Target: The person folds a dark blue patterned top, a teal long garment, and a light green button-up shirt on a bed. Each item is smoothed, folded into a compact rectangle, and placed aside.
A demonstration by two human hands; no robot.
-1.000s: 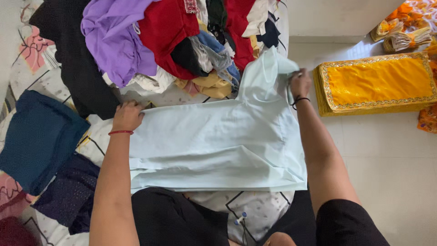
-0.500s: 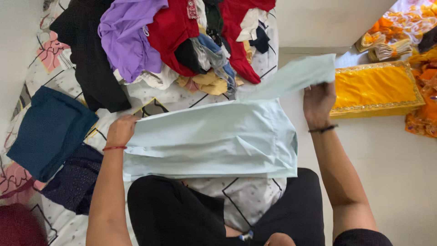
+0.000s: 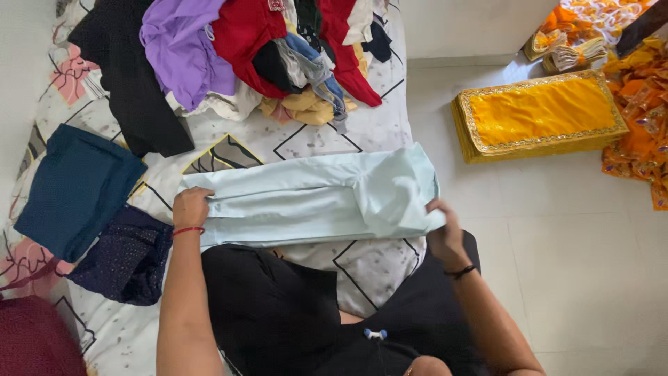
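A pale blue garment (image 3: 306, 198) lies folded into a long strip across the patterned white bedsheet (image 3: 313, 143). My left hand (image 3: 190, 207) presses flat on the strip's left end. My right hand (image 3: 444, 233) grips the garment's right corner, which is folded over toward me. Both wrists wear thin bands, red on the left and black on the right.
A heap of purple, red, black and yellow clothes (image 3: 243, 56) sits at the far side of the bed. Folded teal (image 3: 76, 188) and dark navy (image 3: 125, 257) pieces lie at left. A stack of yellow gold-trimmed cloth (image 3: 539, 115) rests on the tiled floor at right.
My right hand brought the garment's raised far flap down and over toward me, narrowing the cloth into a strip. My left hand stayed on the left edge.
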